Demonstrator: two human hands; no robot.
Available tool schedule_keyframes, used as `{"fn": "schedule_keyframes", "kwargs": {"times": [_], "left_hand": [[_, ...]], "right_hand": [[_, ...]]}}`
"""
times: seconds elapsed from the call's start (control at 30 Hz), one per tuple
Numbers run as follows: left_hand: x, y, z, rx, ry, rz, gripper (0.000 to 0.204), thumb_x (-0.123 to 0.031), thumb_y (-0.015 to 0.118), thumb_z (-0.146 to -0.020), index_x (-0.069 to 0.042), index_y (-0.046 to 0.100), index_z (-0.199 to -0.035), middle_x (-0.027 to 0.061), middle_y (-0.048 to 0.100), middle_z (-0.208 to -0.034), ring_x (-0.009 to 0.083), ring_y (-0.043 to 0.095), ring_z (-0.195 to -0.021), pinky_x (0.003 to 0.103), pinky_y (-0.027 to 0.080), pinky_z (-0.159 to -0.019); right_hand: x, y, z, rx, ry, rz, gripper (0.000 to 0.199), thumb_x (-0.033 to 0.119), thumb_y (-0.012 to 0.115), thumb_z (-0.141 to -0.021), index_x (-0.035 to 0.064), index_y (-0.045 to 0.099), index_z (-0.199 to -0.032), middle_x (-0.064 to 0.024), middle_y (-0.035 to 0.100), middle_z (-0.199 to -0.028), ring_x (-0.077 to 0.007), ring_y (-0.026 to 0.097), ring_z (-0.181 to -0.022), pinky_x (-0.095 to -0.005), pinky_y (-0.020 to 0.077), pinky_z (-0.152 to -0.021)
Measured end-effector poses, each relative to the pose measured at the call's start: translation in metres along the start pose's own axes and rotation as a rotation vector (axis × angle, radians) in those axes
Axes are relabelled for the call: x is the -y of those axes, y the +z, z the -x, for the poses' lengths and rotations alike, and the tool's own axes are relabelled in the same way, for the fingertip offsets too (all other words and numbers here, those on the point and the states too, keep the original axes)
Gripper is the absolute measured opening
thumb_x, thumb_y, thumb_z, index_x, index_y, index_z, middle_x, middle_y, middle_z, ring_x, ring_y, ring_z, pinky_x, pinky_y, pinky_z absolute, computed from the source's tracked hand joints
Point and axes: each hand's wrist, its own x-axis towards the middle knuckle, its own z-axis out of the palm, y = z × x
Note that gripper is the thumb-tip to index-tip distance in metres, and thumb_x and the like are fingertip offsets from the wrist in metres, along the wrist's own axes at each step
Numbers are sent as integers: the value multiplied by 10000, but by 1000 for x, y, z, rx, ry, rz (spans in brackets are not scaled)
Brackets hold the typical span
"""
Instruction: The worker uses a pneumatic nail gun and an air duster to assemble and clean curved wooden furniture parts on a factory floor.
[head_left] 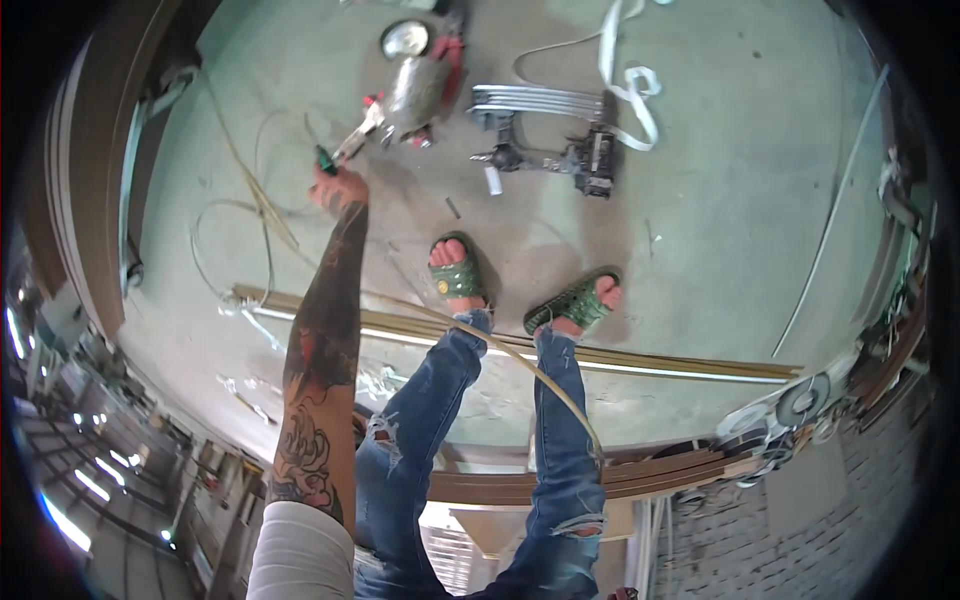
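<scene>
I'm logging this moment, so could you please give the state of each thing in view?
left hand: closed on the pliers
pliers: held low over the floor
right hand: out of view
nail gun: lying on the floor, untouched
white strap: loose, looped
sandals: worn on both feet

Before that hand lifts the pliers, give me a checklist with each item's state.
1. Left hand on the pliers: ok, it grips the green handle end.
2. Pliers free of the silver tool: cannot tell, the jaw end lies right against it.
3. Loose wire off the arm: ok, it lies beside it on the floor.
4. Feet clear of the pliers: ok, both stand nearer the wooden strips.
5. Right hand ready: cannot tell, out of view.
</scene>
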Motion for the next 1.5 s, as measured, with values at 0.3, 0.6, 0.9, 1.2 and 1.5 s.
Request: {"fn": "schedule_keyframes", "kwargs": {"times": [0.3,0.6,0.9,1.2,1.5], "left_hand": [[-126,-95,93,78,813,41,659,-283,722,-718,4,420,-1229,200,487,-1087,368,483,-981,446,390,-852],[-223,-54,191,468,1157,-54,310,-154,598,-724,-104,527,-1022,92,512,-1036,252,490,-989,405,365,-866],[-277,-142,181,872,1110,13,305,-280,589,-736,-39,577,-922,128,616,-823,316,606,-769,429,480,-699],[-247,-638,82,1382,-332,1827,200,-221,548,-911,-93,456,-789,-4,430,-645,118,465,-575,278,417,-595],[-188,-941,44,379,-120,2436,114,-164,513,-914,-120,434,-844,-3,395,-686,116,416,-618,275,376,-640]], "right_hand": [[6,81,35,-22,-637,681,102,128,530,-923,101,470,-846,-32,445,-673,-135,438,-598,-286,378,-534],[40,104,37,65,-123,-275,293,130,464,-931,122,352,-661,7,276,-587,-141,258,-508,-266,300,-495],[-25,73,10,-65,-698,365,163,148,550,-872,59,446,-960,-39,494,-715,-95,477,-595,-220,380,-499],[162,88,313,267,-1270,424,363,97,434,-917,20,436,-1271,-21,462,-771,-78,401,-650,-219,369,-585],[149,169,548,994,-2030,644,216,102,518,-895,46,549,-1101,23,458,-620,-48,376,-546,-223,321,-496]]}}
